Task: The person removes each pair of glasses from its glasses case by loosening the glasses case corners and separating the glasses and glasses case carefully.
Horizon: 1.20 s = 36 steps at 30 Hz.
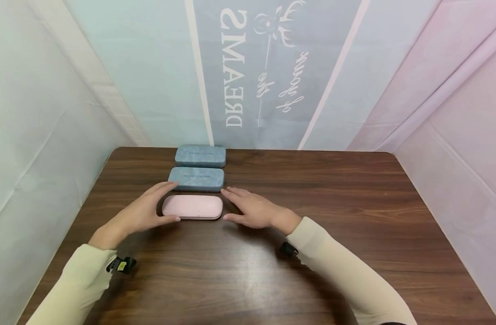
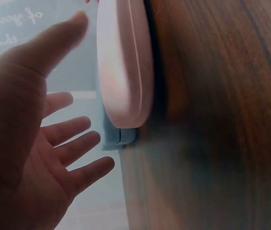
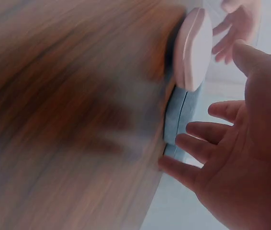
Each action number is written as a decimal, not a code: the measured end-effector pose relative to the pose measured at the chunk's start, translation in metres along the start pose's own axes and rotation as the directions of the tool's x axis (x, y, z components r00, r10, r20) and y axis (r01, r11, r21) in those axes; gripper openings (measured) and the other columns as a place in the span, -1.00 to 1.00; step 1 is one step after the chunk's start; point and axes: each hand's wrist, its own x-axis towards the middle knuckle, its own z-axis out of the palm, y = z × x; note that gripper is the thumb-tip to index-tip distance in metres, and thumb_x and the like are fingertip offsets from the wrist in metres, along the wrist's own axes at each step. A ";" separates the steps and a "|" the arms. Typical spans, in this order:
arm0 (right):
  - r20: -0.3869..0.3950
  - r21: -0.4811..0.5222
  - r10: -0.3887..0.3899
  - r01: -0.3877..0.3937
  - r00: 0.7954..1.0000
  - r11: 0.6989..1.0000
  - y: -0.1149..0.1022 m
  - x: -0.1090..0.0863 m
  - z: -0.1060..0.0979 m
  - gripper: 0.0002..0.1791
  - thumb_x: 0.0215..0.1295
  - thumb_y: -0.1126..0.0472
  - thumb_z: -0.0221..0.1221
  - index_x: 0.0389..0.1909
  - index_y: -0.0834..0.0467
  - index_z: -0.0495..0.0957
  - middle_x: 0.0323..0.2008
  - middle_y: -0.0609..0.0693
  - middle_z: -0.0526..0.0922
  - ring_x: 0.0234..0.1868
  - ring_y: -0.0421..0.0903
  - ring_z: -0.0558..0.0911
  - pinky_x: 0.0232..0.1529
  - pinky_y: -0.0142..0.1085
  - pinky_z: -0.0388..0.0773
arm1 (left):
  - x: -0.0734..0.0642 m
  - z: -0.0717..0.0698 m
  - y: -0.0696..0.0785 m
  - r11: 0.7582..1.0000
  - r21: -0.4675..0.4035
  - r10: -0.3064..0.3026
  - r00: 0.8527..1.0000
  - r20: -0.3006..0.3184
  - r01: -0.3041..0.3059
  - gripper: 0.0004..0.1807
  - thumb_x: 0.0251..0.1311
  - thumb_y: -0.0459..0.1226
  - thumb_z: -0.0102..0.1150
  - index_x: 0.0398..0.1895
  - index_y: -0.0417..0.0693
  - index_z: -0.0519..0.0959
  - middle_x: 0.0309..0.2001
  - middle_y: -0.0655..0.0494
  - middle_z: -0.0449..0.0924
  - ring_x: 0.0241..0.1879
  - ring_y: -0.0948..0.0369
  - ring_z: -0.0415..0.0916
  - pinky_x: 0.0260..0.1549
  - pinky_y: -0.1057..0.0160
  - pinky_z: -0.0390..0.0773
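A pink glasses case [image 1: 192, 207], closed, lies lengthwise across the table between the two hands. My left hand [image 1: 144, 211] is at its left end, fingers spread and thumb near the front edge. On the other side my right hand [image 1: 252, 209] points its spread fingers at the case's right end. Both wrist views show gaps between the fingers and the pink case [image 2: 126, 62]. Just behind it sits a blue glasses case [image 1: 196, 178], whose left front corner is overlapped by my left fingertips in the head view. A second blue glasses case [image 1: 201, 155] stands behind that one.
The dark wooden table [image 1: 333, 203] has rounded far corners. A printed cloth backdrop [image 1: 264, 67] rises at its far edge, and pale cloth walls [image 1: 40, 113] stand at both sides. Each sleeve has a small black wrist device [image 1: 123, 265] at the cuff.
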 end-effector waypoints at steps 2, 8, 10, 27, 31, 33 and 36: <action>0.007 0.018 0.000 0.000 1.000 1.000 -0.004 0.003 0.002 -0.16 0.53 -0.18 0.06 0.63 0.11 -0.01 0.59 0.15 0.04 0.59 0.03 0.06 0.49 -0.05 0.13 | -0.001 0.002 -0.002 1.000 -0.025 -0.005 1.000 0.010 0.005 0.00 0.11 -0.11 0.54 0.53 -0.26 0.21 0.48 -0.33 0.16 0.45 -0.26 0.13 0.30 -0.31 0.25; -0.019 0.033 -0.014 0.015 1.000 0.999 -0.009 0.012 0.010 -0.16 0.51 -0.07 0.14 0.63 0.11 -0.01 0.59 0.11 0.07 0.58 -0.01 0.08 0.49 -0.11 0.14 | 0.000 0.010 -0.009 0.997 -0.078 0.010 1.000 -0.002 -0.010 -0.04 0.11 -0.19 0.54 0.50 -0.29 0.23 0.44 -0.36 0.20 0.42 -0.29 0.16 0.28 -0.32 0.24; -0.028 0.040 -0.033 0.034 0.999 0.999 -0.010 0.014 0.013 -0.15 0.50 -0.04 0.17 0.62 0.12 0.00 0.58 0.13 0.09 0.57 0.01 0.10 0.49 -0.11 0.15 | 0.000 0.013 -0.011 0.996 -0.088 0.014 1.000 -0.007 -0.015 -0.05 0.11 -0.21 0.54 0.49 -0.31 0.24 0.43 -0.37 0.22 0.41 -0.29 0.18 0.28 -0.31 0.25; -0.057 0.077 -0.042 0.046 0.998 0.996 -0.019 0.032 0.036 -0.02 0.41 0.01 0.28 0.64 0.10 -0.10 0.62 0.17 -0.09 0.60 0.08 0.00 0.48 -0.12 0.17 | 0.007 0.030 -0.010 0.993 -0.110 0.049 0.998 -0.032 -0.052 -0.19 0.13 -0.34 0.50 0.43 -0.33 0.33 0.34 -0.30 0.39 0.34 -0.21 0.32 0.28 -0.25 0.27; -0.055 0.050 -0.046 0.049 0.997 0.998 -0.020 0.036 0.039 -0.01 0.43 0.01 0.26 0.65 0.12 -0.15 0.61 0.18 -0.10 0.59 0.11 0.00 0.48 -0.12 0.16 | 0.007 0.031 -0.010 0.994 -0.100 0.036 0.999 -0.033 -0.039 -0.21 0.14 -0.34 0.49 0.42 -0.32 0.35 0.32 -0.30 0.42 0.32 -0.21 0.35 0.28 -0.25 0.28; -0.066 0.042 -0.045 0.048 0.997 0.998 -0.020 0.038 0.040 -0.04 0.45 0.02 0.24 0.64 0.12 -0.13 0.60 0.19 -0.05 0.58 0.11 0.03 0.47 -0.11 0.18 | 0.007 0.031 -0.009 0.995 -0.092 0.031 0.999 -0.032 -0.034 -0.22 0.15 -0.33 0.49 0.42 -0.31 0.36 0.31 -0.29 0.43 0.31 -0.20 0.36 0.28 -0.25 0.29; -0.092 0.020 -0.051 0.053 0.994 0.998 -0.020 0.040 0.041 -0.10 0.46 0.04 0.23 0.63 0.14 -0.06 0.56 0.19 0.07 0.55 0.10 0.13 0.44 -0.13 0.23 | 0.007 0.031 -0.009 0.996 -0.086 0.030 0.999 -0.034 -0.033 -0.22 0.15 -0.31 0.49 0.42 -0.30 0.37 0.30 -0.29 0.44 0.30 -0.20 0.37 0.26 -0.24 0.31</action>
